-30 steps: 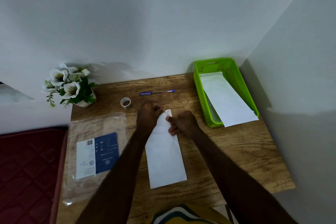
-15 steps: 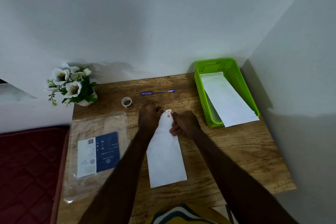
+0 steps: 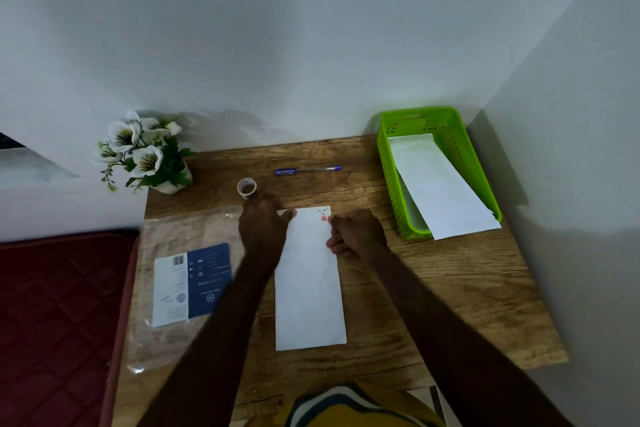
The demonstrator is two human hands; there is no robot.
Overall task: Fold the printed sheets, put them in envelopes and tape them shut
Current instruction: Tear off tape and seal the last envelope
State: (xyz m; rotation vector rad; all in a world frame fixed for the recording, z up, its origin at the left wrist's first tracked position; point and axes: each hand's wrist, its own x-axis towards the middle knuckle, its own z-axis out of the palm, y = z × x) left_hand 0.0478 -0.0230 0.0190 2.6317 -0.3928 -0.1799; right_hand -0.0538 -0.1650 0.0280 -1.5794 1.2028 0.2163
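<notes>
Far left: one red quilted cushion [image 3: 59, 315] beside the wooden table [image 3: 433, 288]. At the table's back left corner, one pot of white flowers [image 3: 145, 152]. Below it, one clear plastic packet [image 3: 180, 288] with a blue-and-white label, lying flat, partly under the left forearm.

Near centre, one roll of tape [image 3: 247, 187], standing just beyond the left hand [image 3: 265, 229]. Further back, one blue pen [image 3: 307, 170], untouched.

Centre: one white envelope [image 3: 310, 284], lying flat and lengthwise, far end carrying a small red printed mark. Left hand on the far left corner, thumb laid over the edge, fingers loosely curled around it; exact grip partly hidden. Right hand [image 3: 356, 234] at the far right edge, fingers curled under, apparently pinching that edge; cannot tell for certain.

Right: one green basket [image 3: 450, 128] holding at least two white envelopes or sheets [image 3: 440, 187], the top one overhanging the near rim.

Judged step: closing or flattening the envelope's far end, sheet presumably inside, not visible. Not yet taped. Next move calls for holding the flap down with one hand, reaching for the tape with the other, and laying a strip squarely across the flap.
</notes>
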